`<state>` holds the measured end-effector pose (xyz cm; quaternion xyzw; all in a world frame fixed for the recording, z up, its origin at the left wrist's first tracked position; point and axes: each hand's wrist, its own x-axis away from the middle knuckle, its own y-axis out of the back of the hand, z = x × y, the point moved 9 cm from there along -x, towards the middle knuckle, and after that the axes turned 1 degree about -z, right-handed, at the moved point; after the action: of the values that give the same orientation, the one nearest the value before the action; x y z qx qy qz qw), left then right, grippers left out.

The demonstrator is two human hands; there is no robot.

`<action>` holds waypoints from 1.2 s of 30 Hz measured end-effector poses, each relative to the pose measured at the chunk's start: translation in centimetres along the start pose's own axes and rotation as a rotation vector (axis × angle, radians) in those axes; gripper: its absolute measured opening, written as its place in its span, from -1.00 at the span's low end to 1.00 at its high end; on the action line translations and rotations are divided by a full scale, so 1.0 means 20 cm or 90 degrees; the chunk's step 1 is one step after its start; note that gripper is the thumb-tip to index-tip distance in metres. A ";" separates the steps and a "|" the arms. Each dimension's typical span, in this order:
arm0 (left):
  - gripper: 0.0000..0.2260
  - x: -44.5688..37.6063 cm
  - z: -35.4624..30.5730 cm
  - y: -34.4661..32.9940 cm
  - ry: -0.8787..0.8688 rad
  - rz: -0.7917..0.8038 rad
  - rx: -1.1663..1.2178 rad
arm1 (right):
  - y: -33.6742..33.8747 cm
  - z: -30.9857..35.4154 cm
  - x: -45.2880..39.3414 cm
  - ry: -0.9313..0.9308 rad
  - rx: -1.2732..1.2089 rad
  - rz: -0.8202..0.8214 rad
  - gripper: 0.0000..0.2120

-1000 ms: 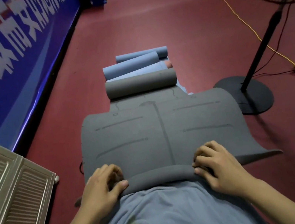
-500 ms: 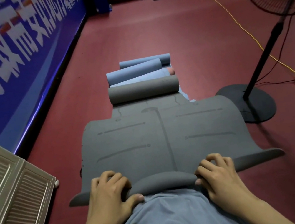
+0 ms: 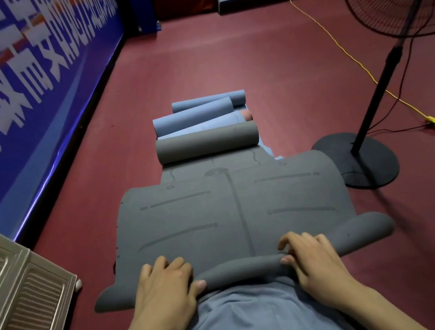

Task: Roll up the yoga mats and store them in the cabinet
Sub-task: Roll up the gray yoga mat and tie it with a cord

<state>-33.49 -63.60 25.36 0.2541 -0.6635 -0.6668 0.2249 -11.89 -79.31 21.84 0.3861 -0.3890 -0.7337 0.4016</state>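
I see my left hand (image 3: 163, 285) and right hand (image 3: 311, 257) both curled over the started roll at the near end of the grey yoga mat (image 3: 233, 214), each grasping it at 6 o'clock. The mat runs toward 12 o'clock, where a rolled grey mat (image 3: 207, 143) and blue rolled mats (image 3: 194, 117) lie. The cabinet (image 3: 10, 294) stands at 8 o'clock, a standing fan (image 3: 385, 73) at 2 o'clock.
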 end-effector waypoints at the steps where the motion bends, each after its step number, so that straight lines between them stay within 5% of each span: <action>1: -0.70 0.02 -0.02 -0.01 -0.007 -0.049 -0.010 | 0.00 0.00 -0.02 -0.010 -0.007 0.019 -0.90; 6: -0.76 0.09 -0.03 -0.07 0.010 -0.159 0.021 | -0.03 -0.02 -0.08 -0.012 -0.031 0.142 -0.92; 10: -0.68 0.06 0.07 -0.11 0.018 -0.093 0.088 | -0.02 -0.01 -0.06 -0.009 -0.076 0.171 -0.87; 14: -0.51 0.03 0.16 -0.15 0.207 -0.024 0.152 | -0.02 -0.02 -0.02 0.009 -0.084 0.097 -0.85; 19: -0.63 0.06 0.21 -0.11 0.311 -0.055 0.238 | 0.07 0.06 0.05 0.092 0.078 -0.031 -0.83; 26: -0.57 0.01 0.18 -0.09 0.271 -0.083 0.198 | 0.08 0.14 0.06 0.097 0.193 -0.014 -0.63; 36: -0.79 0.11 -0.03 0.01 0.070 -0.249 0.039 | 0.02 0.16 -0.01 0.076 0.247 0.005 -0.83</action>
<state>-34.73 -65.41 25.40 0.4209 -0.6081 -0.6625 0.1191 -14.55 -78.43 23.62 0.4977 -0.4998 -0.6193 0.3450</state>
